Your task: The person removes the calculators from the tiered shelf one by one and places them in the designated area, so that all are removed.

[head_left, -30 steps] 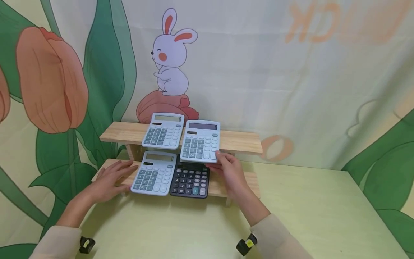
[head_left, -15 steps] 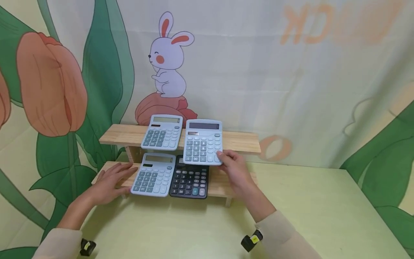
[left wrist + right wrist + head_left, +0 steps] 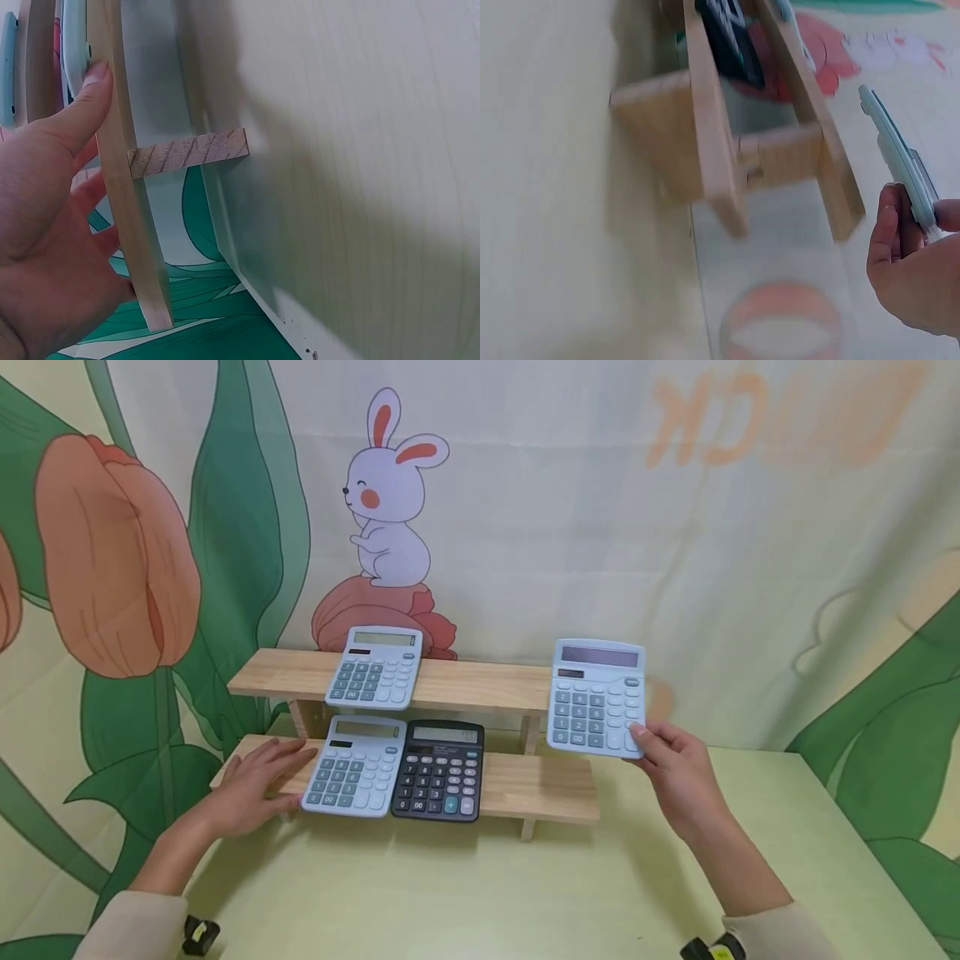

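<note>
My right hand (image 3: 678, 777) pinches a light blue calculator (image 3: 597, 697) by its lower right corner, thumb on the key side and fingers behind. The right wrist view shows this calculator (image 3: 900, 154) edge-on, held apart from the wooden shelf. My left hand (image 3: 251, 787) lies over the left end of the lower board (image 3: 543, 785), fingers spread. In the left wrist view, the left thumb reaches the board's front edge, right beside a light blue calculator (image 3: 75, 45). That calculator (image 3: 355, 766) leans on the lower tier next to a black calculator (image 3: 438, 771).
Another light blue calculator (image 3: 375, 667) sits on the upper board (image 3: 480, 683). The two-tier wooden shelf stands on a pale green-yellow table (image 3: 420, 893). Behind it hangs a printed curtain (image 3: 570, 527) with a rabbit and tulips.
My right hand has lifted the light blue calculator off the shelf's middle and carried it right, past the shelf's end. The black calculator's display is uncovered. The left hand stays put.
</note>
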### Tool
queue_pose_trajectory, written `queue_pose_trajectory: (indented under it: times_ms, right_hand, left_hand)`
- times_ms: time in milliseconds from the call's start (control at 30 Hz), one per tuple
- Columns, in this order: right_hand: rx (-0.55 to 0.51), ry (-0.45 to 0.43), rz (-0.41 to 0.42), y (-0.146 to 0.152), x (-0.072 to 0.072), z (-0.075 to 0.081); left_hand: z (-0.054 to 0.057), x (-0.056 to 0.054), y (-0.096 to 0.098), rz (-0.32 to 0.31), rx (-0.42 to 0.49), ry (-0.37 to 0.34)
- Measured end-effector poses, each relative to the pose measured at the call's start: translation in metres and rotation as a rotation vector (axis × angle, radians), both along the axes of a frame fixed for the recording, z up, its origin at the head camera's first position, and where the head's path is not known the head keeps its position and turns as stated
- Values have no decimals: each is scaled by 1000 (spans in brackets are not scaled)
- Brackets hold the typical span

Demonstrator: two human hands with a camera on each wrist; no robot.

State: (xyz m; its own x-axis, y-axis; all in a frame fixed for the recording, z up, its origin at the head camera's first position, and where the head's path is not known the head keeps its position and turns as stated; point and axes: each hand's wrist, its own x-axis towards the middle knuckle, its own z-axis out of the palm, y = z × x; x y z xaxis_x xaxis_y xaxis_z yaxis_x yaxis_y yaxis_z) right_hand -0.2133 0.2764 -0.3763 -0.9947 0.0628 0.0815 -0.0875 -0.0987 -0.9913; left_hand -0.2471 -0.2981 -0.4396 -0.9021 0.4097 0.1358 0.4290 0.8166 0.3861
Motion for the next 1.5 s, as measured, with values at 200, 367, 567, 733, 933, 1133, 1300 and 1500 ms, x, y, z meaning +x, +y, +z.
queue_pose_trajectory:
  times_ms: [200, 367, 567, 733, 933, 1133, 1300, 1500]
  right_hand:
    - [-30, -17, -43, 50, 11, -10]
    - [-17, -56, -68, 80, 13, -26]
    - [105, -177, -108, 102, 6, -56]
    - [184, -271, -120, 114, -1, -82]
    - [268, -353, -95, 116, -5, -96]
    - [349, -410, -99, 113, -8, -104]
    - [357, -425, -114, 113, -10, -110]
    - [369, -432, -107, 113, -12, -112]
  left_hand:
    - [0, -2, -3, 5, 10, -20]
    - [2, -2, -3, 1, 13, -24]
    - [4, -4, 0, -9, 16, -19]
    - [3, -5, 1, -10, 6, -21]
    - [1, -4, -1, -3, 5, -33]
    - [2, -3, -1, 4, 5, -38]
    - [2, -1, -2, 6, 6, -37]
    - [3, 0, -2, 11, 7, -43]
